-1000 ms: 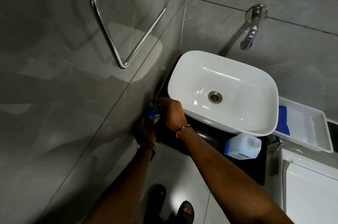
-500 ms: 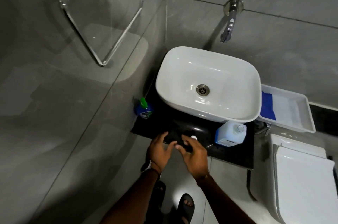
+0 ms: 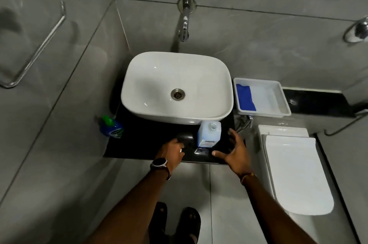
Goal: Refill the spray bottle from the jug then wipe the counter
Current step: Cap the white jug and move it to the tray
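Head view, jug (image 3: 209, 134) btwn left hand (image 3: 172, 151) & right hand (image 3: 233, 151)

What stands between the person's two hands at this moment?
The jug, upright on the counter, stands between the left hand and the right hand; neither grips it. The head view shows this.

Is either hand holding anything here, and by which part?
The right hand is spread open beside the jug, holding nothing. The left hand is at the counter edge, blurred; whether it pinches anything cannot be told.

jug (image 3: 209, 134) lbl unreadable, spray bottle (image 3: 111, 127) blurry
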